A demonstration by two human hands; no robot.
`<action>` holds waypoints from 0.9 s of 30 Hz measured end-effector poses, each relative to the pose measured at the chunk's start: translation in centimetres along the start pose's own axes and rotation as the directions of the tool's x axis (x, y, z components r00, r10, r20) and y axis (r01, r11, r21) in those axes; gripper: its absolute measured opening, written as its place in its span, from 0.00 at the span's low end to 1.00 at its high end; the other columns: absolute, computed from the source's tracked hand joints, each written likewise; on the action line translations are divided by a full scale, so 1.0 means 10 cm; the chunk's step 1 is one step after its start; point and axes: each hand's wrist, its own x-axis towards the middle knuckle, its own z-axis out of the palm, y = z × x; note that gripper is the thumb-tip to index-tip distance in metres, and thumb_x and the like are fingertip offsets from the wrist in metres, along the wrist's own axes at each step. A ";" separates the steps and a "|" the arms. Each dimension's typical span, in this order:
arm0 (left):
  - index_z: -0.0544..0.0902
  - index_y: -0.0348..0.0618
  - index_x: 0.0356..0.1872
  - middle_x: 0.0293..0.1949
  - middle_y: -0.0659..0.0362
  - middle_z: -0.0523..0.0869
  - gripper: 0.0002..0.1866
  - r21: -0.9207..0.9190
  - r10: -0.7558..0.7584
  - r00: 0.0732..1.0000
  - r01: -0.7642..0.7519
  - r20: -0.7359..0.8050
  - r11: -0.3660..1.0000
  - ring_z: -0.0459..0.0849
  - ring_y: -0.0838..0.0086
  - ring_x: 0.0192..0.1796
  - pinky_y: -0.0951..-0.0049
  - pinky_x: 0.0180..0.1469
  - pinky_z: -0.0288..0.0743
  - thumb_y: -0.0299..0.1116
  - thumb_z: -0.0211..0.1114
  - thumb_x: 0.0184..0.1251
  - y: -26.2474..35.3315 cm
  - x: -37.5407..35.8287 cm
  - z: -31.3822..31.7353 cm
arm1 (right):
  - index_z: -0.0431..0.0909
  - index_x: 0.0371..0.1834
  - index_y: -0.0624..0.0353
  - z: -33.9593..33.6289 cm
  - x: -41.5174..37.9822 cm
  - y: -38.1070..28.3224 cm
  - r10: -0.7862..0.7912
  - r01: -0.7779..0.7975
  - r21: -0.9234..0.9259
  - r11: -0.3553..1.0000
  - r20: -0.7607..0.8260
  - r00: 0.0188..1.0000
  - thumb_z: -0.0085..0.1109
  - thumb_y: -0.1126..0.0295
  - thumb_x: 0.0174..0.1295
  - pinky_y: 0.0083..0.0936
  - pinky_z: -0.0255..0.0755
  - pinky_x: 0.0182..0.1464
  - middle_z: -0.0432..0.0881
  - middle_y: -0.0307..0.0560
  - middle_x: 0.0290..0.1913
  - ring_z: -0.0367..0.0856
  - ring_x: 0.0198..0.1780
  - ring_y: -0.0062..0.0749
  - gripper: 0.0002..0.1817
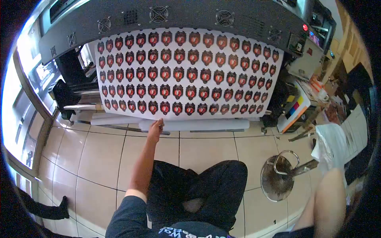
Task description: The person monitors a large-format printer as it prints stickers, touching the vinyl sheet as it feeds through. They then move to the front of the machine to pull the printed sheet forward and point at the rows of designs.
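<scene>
My left hand (156,129) is at the lower edge of a wide printed sheet (184,115), its fingers closed on that edge. Rows of the same black-and-red emblem cover the white sheet, which hangs from a large-format printer (190,16). Just below that edge lies a white roll (198,125), partly hidden by the sheet. On the right, my bent right arm (331,198) shows, but the hand itself is out of frame.
A round-based metal stool (276,178) stands on the tiled floor to the right. Beyond it are a white plastic bag (332,142), a printed box (295,109) and a cluttered surface. A dark-clothed leg (43,204) shows at lower left, near windows.
</scene>
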 end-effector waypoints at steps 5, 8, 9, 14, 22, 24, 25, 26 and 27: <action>0.78 0.49 0.29 0.23 0.70 0.76 0.11 0.070 0.014 0.997 -0.008 -0.078 0.998 0.68 0.87 0.22 0.84 0.23 0.57 0.42 0.65 0.66 -0.01 0.23 0.14 | 0.77 0.53 0.58 0.20 0.03 -0.24 -0.053 0.044 0.083 0.996 0.103 0.993 0.52 0.63 0.67 0.34 0.68 0.54 0.79 0.43 0.51 0.75 0.53 0.37 0.16; 0.77 0.50 0.28 0.21 0.69 0.75 0.11 0.137 0.064 0.998 -0.061 -0.018 0.989 0.67 0.87 0.20 0.84 0.22 0.56 0.41 0.64 0.67 -0.09 0.38 0.06 | 0.77 0.53 0.58 0.25 -0.04 -0.34 -0.088 0.074 0.113 0.991 0.119 0.989 0.52 0.63 0.67 0.34 0.68 0.55 0.79 0.43 0.51 0.75 0.53 0.38 0.16; 0.76 0.50 0.27 0.21 0.69 0.74 0.11 0.153 0.056 0.997 -0.046 -0.057 0.987 0.66 0.86 0.19 0.83 0.21 0.56 0.41 0.64 0.67 -0.14 0.42 0.03 | 0.77 0.53 0.57 0.27 -0.03 -0.37 -0.104 0.089 0.126 0.988 0.120 0.987 0.52 0.63 0.67 0.35 0.67 0.55 0.79 0.43 0.51 0.74 0.53 0.38 0.16; 0.73 0.51 0.25 0.20 0.69 0.73 0.12 -0.010 0.035 0.999 -0.035 0.002 0.999 0.65 0.85 0.17 0.82 0.17 0.56 0.40 0.64 0.66 -0.36 0.80 -0.05 | 0.77 0.54 0.57 0.39 -0.10 -0.45 -0.125 0.103 0.151 0.983 0.142 0.982 0.52 0.64 0.67 0.35 0.67 0.56 0.78 0.44 0.52 0.74 0.54 0.38 0.16; 0.78 0.47 0.34 0.23 0.67 0.75 0.08 0.084 0.044 0.971 -0.025 -0.234 0.996 0.71 0.81 0.22 0.82 0.23 0.62 0.39 0.62 0.65 0.15 0.19 -0.11 | 0.76 0.55 0.57 0.46 -0.27 -0.55 -0.117 0.082 0.205 0.975 0.163 0.980 0.52 0.64 0.67 0.37 0.66 0.57 0.77 0.44 0.54 0.73 0.56 0.40 0.16; 0.80 0.44 0.42 0.28 0.66 0.80 0.10 0.072 0.390 0.874 -0.386 -0.289 0.920 0.74 0.82 0.28 0.81 0.29 0.65 0.38 0.61 0.66 0.39 0.09 -0.28 | 0.76 0.55 0.56 0.51 -0.31 -0.56 -0.130 0.094 0.216 0.972 0.160 0.979 0.51 0.64 0.67 0.37 0.66 0.57 0.77 0.44 0.54 0.73 0.56 0.40 0.16; 0.81 0.41 0.46 0.35 0.66 0.83 0.12 0.110 0.553 0.819 -0.542 -0.155 0.833 0.75 0.84 0.35 0.80 0.33 0.66 0.37 0.61 0.67 0.69 -0.03 -0.32 | 0.76 0.55 0.56 0.56 -0.31 -0.57 -0.130 0.092 0.226 0.970 0.160 0.979 0.51 0.64 0.67 0.37 0.65 0.57 0.77 0.44 0.54 0.73 0.56 0.40 0.16; 0.81 0.40 0.45 0.39 0.63 0.84 0.11 0.204 0.660 0.700 -0.628 -0.274 0.751 0.76 0.83 0.38 0.80 0.35 0.66 0.35 0.60 0.68 1.04 -0.23 -0.13 | 0.76 0.55 0.56 0.58 -0.29 -0.59 -0.122 0.078 0.242 0.967 0.172 0.977 0.51 0.64 0.67 0.37 0.65 0.57 0.77 0.44 0.54 0.73 0.56 0.40 0.16; 0.82 0.39 0.45 0.43 0.61 0.84 0.11 0.166 0.730 0.652 -0.712 -0.205 0.683 0.77 0.81 0.43 0.76 0.42 0.69 0.35 0.60 0.69 1.51 -0.58 0.08 | 0.76 0.55 0.56 0.58 -0.31 -0.58 -0.125 0.082 0.247 0.965 0.163 0.979 0.51 0.64 0.67 0.37 0.65 0.57 0.77 0.44 0.54 0.72 0.56 0.40 0.16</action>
